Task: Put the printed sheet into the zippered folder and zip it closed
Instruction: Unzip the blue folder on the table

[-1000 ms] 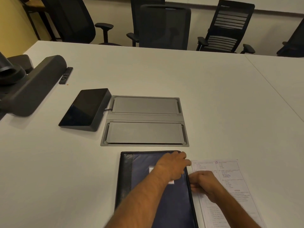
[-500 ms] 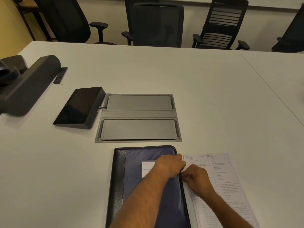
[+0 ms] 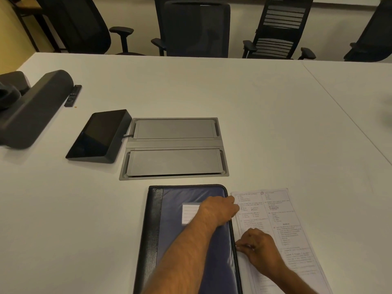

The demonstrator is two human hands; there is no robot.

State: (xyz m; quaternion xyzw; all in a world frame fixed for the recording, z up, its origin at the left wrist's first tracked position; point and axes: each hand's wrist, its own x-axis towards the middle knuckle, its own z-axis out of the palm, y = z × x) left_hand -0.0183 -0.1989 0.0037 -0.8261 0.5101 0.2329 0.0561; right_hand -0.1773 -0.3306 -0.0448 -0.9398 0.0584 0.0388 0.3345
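Note:
The zippered folder (image 3: 176, 234), navy with a black spine and a white label, lies shut on the white table in front of me. The printed sheet (image 3: 282, 225) lies flat just to its right. My left hand (image 3: 220, 211) rests on the folder's upper right part, fingers curled over the right edge. My right hand (image 3: 259, 250) lies on the sheet lower down, and its fingertips pinch at the zipper track on that same edge. The zipper pull is too small to make out.
A grey flip-lid cable box (image 3: 174, 147) is set into the table (image 3: 275, 124) beyond the folder. A black touch panel (image 3: 99, 136) stands to its left. A dark video bar (image 3: 34, 109) and a remote (image 3: 72, 95) sit far left. Office chairs (image 3: 196, 28) line the far side.
My right hand has slid toward me along the folder's right edge, away from my left hand. The left hand keeps its place on the folder's upper right part.

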